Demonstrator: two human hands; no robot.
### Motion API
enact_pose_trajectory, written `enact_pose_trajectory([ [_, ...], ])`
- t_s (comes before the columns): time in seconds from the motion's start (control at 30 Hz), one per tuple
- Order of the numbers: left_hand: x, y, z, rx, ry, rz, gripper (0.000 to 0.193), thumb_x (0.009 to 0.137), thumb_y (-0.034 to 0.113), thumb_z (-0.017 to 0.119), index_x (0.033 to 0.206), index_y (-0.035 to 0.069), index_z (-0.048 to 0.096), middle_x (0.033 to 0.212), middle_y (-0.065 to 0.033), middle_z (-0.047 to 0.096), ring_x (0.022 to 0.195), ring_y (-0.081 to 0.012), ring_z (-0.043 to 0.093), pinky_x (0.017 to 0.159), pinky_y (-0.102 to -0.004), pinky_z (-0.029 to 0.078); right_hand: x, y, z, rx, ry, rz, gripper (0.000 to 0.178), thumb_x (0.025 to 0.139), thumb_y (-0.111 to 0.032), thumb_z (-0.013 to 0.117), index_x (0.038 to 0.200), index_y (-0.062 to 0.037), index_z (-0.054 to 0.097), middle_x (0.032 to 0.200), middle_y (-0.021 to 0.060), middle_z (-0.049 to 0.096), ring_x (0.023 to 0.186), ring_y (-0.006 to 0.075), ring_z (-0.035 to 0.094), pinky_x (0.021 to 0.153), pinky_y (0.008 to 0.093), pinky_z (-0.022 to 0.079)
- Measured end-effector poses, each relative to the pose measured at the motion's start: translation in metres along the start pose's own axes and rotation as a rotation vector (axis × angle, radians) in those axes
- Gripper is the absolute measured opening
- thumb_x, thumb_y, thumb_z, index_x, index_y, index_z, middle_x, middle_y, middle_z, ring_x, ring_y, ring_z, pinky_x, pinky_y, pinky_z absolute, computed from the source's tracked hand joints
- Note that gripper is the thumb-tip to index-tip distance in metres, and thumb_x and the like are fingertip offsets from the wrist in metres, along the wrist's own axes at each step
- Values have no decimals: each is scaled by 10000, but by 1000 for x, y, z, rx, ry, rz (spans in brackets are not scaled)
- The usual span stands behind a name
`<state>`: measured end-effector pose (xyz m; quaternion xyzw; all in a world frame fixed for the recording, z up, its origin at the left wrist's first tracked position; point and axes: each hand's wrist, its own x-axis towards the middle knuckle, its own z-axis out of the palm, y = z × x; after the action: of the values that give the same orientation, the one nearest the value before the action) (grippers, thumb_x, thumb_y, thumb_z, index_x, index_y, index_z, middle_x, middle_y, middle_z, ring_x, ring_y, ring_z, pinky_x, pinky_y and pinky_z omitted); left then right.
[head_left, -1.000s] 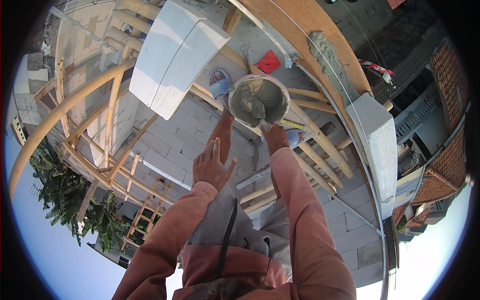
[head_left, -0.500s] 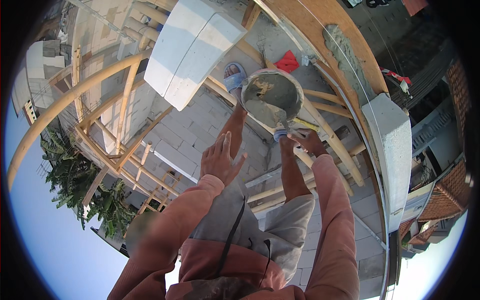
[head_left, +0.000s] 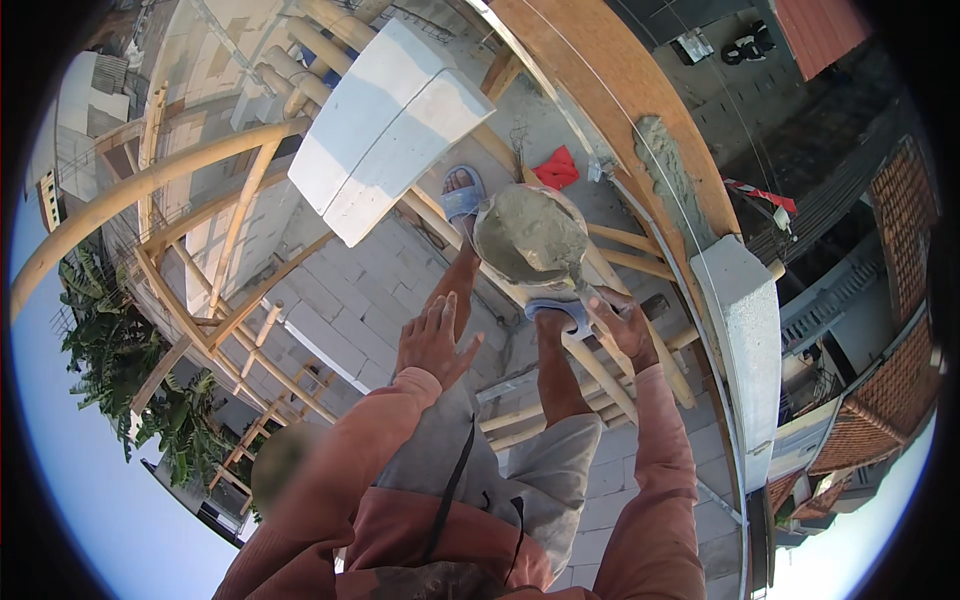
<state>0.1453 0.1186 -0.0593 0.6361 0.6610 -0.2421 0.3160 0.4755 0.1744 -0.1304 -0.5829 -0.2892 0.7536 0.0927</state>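
Note:
My right hand (head_left: 622, 325) is closed around the handle of a trowel (head_left: 577, 280), whose blade reaches over a bucket (head_left: 513, 278). Grey wet mortar (head_left: 535, 232) lies heaped at the bucket's mouth and hides most of the blade. I cannot tell how much of it rests on the trowel. My left hand (head_left: 432, 345) holds nothing; its fingers are spread above my leg, short of the bucket. To the right of the bucket, a strip of fresh mortar (head_left: 668, 180) lies on a brown board-like surface beside a pale block (head_left: 742, 300).
A large pale block (head_left: 390, 120) stands at upper left. Bamboo poles (head_left: 150, 215) form scaffolding at left, and more poles (head_left: 625, 265) run under the bucket. A taut string (head_left: 640, 130) crosses above the mortar strip. A red cloth (head_left: 557, 168) lies behind the bucket.
The trowel has moved into the bucket's mortar, which now looks heaped over its mouth. My right hand has shifted slightly nearer to me. The left hand stays spread.

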Motion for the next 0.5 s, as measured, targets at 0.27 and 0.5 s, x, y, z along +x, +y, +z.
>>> enact_pose_trajectory([
  [0.27, 1, -1, -6, -26, -44, -27, 830, 949, 609, 537, 1570, 82, 378, 1530, -121, 483, 1378, -271, 481, 1107, -444, 386, 48, -113, 7, -483, 738, -589, 496, 1013, -373, 617, 1333, 6, 634, 1165, 232, 715, 1090, 338, 695, 954, 432, 523],
  [0.5, 2, -4, -4, -48, -44, -37, 832, 948, 617, 532, 1569, 85, 380, 1527, -115, 484, 1379, -268, 479, 1092, -443, 400, 59, -138, 18, -1034, 1049, -364, 483, 989, -364, 652, 1357, -53, 627, 1169, 234, 714, 1121, 410, 676, 884, 474, 572],
])
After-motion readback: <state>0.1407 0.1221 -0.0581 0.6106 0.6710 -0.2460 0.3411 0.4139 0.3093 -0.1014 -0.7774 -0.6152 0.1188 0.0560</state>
